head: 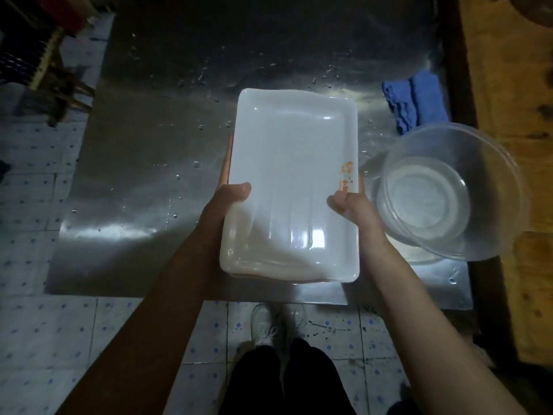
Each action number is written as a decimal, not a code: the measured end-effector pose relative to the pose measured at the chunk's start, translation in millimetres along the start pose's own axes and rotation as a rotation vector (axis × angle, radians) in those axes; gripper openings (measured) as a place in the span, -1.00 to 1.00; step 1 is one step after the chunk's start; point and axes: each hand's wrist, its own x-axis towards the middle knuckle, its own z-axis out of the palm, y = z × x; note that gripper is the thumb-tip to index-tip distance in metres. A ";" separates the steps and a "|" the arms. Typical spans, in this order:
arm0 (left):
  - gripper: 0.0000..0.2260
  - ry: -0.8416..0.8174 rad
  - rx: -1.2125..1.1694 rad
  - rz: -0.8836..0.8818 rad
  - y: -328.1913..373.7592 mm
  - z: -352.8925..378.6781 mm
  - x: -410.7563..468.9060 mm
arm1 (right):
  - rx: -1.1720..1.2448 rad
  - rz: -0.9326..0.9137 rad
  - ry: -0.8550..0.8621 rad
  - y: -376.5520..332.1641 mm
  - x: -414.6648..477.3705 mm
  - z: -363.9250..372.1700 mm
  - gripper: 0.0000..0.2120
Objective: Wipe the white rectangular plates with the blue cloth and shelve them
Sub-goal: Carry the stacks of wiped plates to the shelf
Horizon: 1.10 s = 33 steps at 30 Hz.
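Currently, both hands hold the plates [290, 181], a stack with its long side running away from the person. The top plate is white and rectangular, with a small orange mark on its right rim. A pinkish edge of a lower plate shows along the left and near sides.

The left hand [223, 205] grasps the left rim of the plates near the near end, thumb on top and fingers hidden below. The right hand [350, 205] grasps the right rim opposite, thumb on top beside the orange mark.

The plates are over the table [149, 145], a metal surface dotted with water drops. It cannot be determined whether the plates rest on it or are lifted clear.

The cloth [419, 100], blue and folded, lies on the table beyond the far right corner of the plates, apart from them. A clear bowl [443, 190] stands just right of the plates, nearer than the cloth. Below the near end of the plates, white shoes [278, 322] stand on a tiled floor [45, 324].
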 end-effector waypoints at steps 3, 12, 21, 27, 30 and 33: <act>-0.62 -0.058 -0.040 0.000 -4.1 -5.6 -1.1 | -0.033 -0.045 -0.026 -4.7 -5.7 3.5 -0.41; -0.79 0.182 -0.021 -0.019 -1.9 15.7 -14.7 | 0.092 0.058 0.022 -16.3 -16.9 4.2 -0.65; -0.80 0.185 -0.040 0.120 15.7 25.3 -47.9 | 0.016 -0.016 -0.121 -47.4 -45.8 18.3 -0.29; -0.63 0.013 -0.155 0.180 34.3 22.7 -92.8 | -0.035 -0.102 -0.246 -81.7 -74.4 42.2 -0.33; -0.38 0.007 -0.144 0.307 46.1 13.2 -112.3 | -0.053 -0.106 -0.300 -100.0 -85.4 67.9 -0.25; -0.33 0.017 -0.132 0.451 62.8 -0.4 -127.9 | -0.059 -0.108 -0.319 -113.9 -88.9 98.8 -0.18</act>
